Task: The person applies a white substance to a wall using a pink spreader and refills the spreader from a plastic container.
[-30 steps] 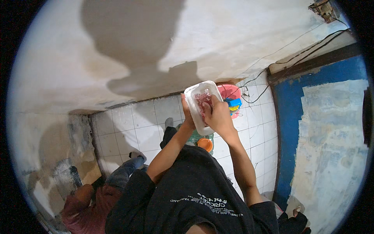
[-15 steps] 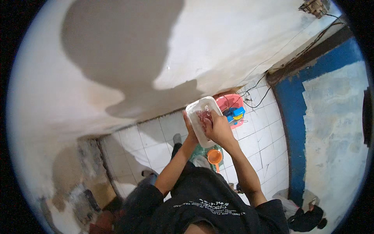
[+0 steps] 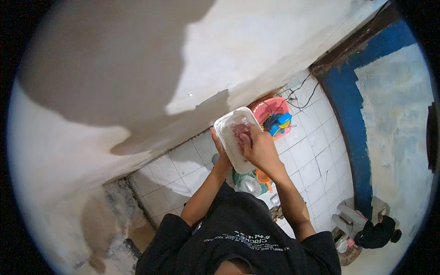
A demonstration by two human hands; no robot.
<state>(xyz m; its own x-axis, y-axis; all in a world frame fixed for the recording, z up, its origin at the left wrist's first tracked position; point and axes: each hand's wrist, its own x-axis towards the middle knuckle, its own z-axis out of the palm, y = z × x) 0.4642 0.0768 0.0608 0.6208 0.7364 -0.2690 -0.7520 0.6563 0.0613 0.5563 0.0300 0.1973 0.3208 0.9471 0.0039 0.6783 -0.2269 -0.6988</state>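
Observation:
In front of my body I hold a white rectangular plastic tub [image 3: 225, 127], tilted so that its inside shows. My left hand [image 3: 221, 149] grips the tub's left side and underside. Inside lie small reddish shreds [image 3: 239, 129], wet-looking and too blurred to name exactly. My right hand [image 3: 263, 149] reaches in over the right rim, thumb and fingers curled against the shreds. Part of the fingertips is hidden by the hand itself.
A pink basin [image 3: 262, 110] with blue and yellow items stands on white floor tiles by the wall. Below the tub are an orange dipper [image 3: 262, 176] and a clear plastic bag [image 3: 248, 185]. Cables [image 3: 298, 97] hang near a blue-painted wall. A person [image 3: 376, 232] is at lower right.
The whole view has turned a little, shifting the floor and walls. Both hands stay on the tub, and the right hand's fingers remain in the shreds. More of the clear bag shows.

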